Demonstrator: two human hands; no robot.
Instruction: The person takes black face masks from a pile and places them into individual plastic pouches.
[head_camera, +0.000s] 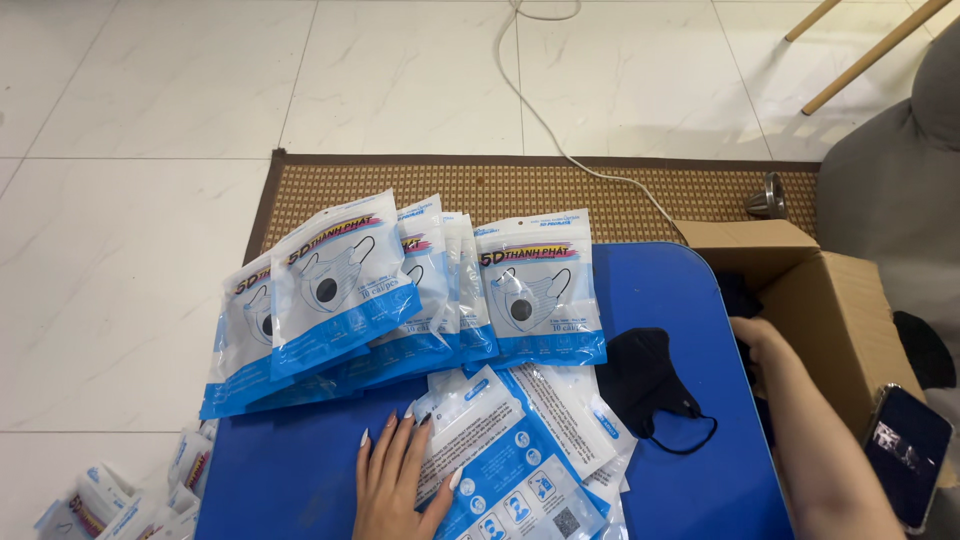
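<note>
My left hand (392, 478) lies flat on the blue table (300, 470), its fingers spread and its thumb resting on a pile of empty white-and-blue pouches (520, 450). My right hand (757, 335) reaches over the table edge into a cardboard box (835, 310); its fingers are hidden among dark items inside. A black face mask (645, 380) lies loose on the table between my hands. Several filled mask packets (380, 290) are fanned out along the table's far side.
A woven brown mat (620, 195) lies under the table, with a white cable (540, 110) running across it and the tiled floor. More packets (130, 500) lie on the floor at lower left. A phone (908, 455) rests at right.
</note>
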